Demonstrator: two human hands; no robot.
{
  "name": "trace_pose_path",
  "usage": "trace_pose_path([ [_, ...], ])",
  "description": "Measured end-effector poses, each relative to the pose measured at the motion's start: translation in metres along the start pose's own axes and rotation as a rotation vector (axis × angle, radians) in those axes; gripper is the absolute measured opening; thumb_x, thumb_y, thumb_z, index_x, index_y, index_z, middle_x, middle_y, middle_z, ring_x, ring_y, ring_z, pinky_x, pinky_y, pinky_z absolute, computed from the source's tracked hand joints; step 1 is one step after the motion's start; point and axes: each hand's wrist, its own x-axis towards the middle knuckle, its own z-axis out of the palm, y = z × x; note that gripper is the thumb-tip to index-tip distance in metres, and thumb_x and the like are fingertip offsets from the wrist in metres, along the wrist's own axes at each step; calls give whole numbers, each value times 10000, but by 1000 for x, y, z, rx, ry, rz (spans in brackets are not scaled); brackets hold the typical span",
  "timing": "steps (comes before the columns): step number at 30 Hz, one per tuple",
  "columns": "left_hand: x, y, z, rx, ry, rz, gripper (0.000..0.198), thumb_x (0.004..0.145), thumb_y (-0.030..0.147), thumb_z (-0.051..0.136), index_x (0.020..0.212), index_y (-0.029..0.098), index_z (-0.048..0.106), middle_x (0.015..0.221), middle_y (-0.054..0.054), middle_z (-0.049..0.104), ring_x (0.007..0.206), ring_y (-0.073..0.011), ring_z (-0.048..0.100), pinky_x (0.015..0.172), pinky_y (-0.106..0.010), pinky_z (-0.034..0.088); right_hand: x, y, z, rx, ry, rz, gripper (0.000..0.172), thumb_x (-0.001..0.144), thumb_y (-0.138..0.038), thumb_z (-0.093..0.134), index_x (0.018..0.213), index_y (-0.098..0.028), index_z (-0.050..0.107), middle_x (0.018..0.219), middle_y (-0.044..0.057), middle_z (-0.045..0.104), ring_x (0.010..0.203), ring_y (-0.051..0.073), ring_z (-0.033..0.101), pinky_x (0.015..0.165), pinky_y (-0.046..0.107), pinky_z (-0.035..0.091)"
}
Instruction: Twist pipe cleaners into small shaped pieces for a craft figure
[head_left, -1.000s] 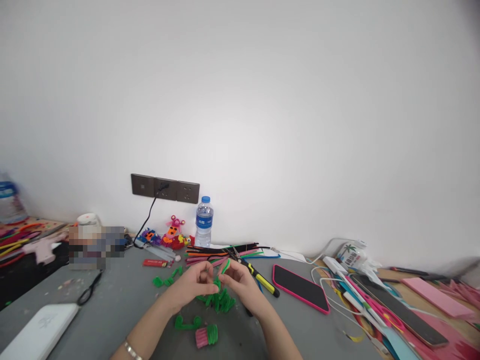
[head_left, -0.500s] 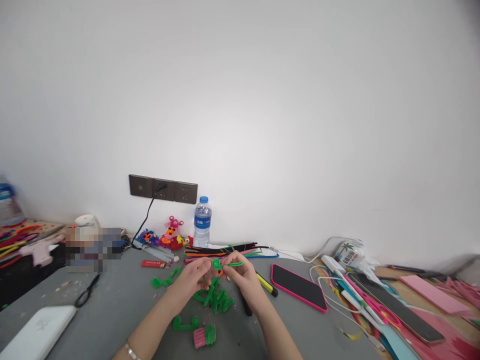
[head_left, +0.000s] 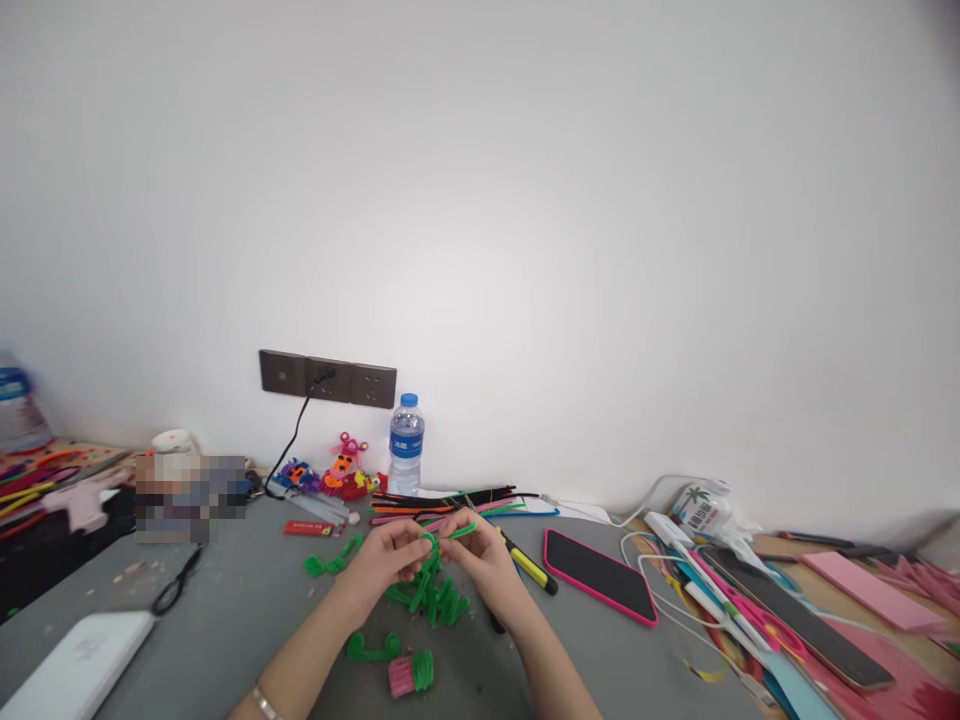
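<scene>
Between my two hands is a green pipe cleaner (head_left: pixel 463 531), coiled at its left end. My left hand (head_left: pixel 391 560) pinches the coiled end, its fingers closed. The straight tail sticks out above the closed fingers of my right hand (head_left: pixel 474 552). Below them lies a heap of short green pipe cleaner pieces (head_left: pixel 439 598). Nearer me are a green piece with curled ends (head_left: pixel 373 648) and a pink and green pipe cleaner bundle (head_left: pixel 411 674). More bent green pieces (head_left: pixel 322 565) lie left of my left hand.
A water bottle (head_left: pixel 406 445) stands by the wall beside small pipe cleaner figures (head_left: pixel 345 465). Loose pipe cleaners (head_left: pixel 450 502) lie behind my hands. To the right are a yellow cutter (head_left: pixel 534 568), a pink-cased phone (head_left: pixel 598 577) and white cables. A white power bank (head_left: pixel 79 665) lies front left.
Both hands have dropped slightly and come closer together. My left fingers now cover more of the coil, and less of the tail shows beyond my right hand.
</scene>
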Motion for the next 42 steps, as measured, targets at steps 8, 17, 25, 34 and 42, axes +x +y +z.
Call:
trace_pose_path([
  [8, -5, 7, 1, 266, -104, 72, 310, 685, 453, 724, 655, 147, 681, 577, 6, 580, 519, -101, 429, 509, -217, 307, -1, -4, -1, -82, -19, 21, 239, 775, -411, 686, 729, -192, 600, 630, -25, 535, 576, 126, 488, 567, 248, 410],
  [17, -10, 6, 6, 360, -220, 39, 277, 672, 390, 727, 582, 147, 630, 533, 46, 487, 527, -104, 384, 517, -237, 252, -8, -9, -2, -101, -178, 186, 271, 771, -434, 683, 746, -182, 587, 618, -40, 499, 531, 102, 440, 522, 227, 342],
  [25, -1, -1, 4, 163, -15, 43, 378, 706, 525, 685, 792, 159, 643, 693, 2, 589, 590, -115, 473, 507, -212, 332, -2, -13, -3, -33, 13, 39, 253, 770, -409, 681, 752, -202, 536, 708, -26, 533, 598, 123, 497, 577, 246, 416],
  [34, 0, 0, 3, -56, 48, 22, 350, 635, 468, 778, 726, 162, 635, 606, 36, 526, 558, -96, 448, 512, -205, 327, -4, -9, 2, -73, -19, -11, 214, 770, -338, 684, 719, -210, 520, 786, 9, 552, 781, 173, 544, 624, 254, 445],
  [42, -2, 1, 2, 9, 0, 5, 330, 665, 452, 760, 675, 147, 634, 639, 7, 586, 558, -94, 441, 528, -212, 313, -3, -8, -2, -91, -19, 38, 241, 785, -412, 672, 764, -196, 566, 679, -26, 517, 615, 133, 505, 603, 257, 420],
])
